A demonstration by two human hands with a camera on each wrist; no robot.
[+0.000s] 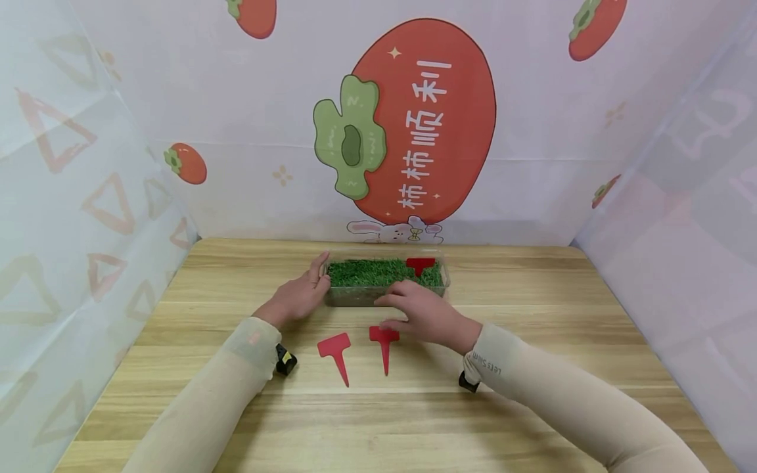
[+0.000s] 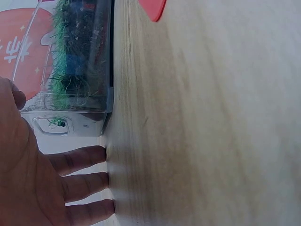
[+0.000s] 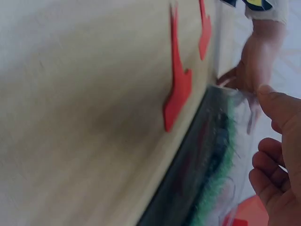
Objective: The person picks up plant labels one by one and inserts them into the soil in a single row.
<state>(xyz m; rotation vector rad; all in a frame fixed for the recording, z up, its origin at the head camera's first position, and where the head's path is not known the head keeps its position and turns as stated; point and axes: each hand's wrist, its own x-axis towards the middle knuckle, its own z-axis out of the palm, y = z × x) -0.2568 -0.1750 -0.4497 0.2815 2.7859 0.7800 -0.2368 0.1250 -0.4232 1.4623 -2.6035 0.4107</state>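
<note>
A clear plastic box (image 1: 355, 294) with green artificial grass (image 1: 372, 270) in it stands near the back of the table. My left hand (image 1: 301, 289) is at the box's left end; in the left wrist view its fingers (image 2: 84, 186) reach down to the tabletop, spread and fairly straight. In front of the box, my right hand (image 1: 428, 315) hovers with loosely bent fingers and nothing in them. Below its thumb lies a red T-shaped plant label (image 1: 386, 348), and a second red plant label (image 1: 337, 355) lies to the left. A third plant label (image 1: 420, 264) stands in the grass.
The wooden table (image 1: 378, 427) is bounded by a white cloth backdrop (image 1: 254, 197) printed with persimmons. Patterned cloth sides (image 1: 59, 217) rise left and right. A black wrist camera (image 1: 286, 361) sits under my left sleeve and another (image 1: 468, 382) under my right.
</note>
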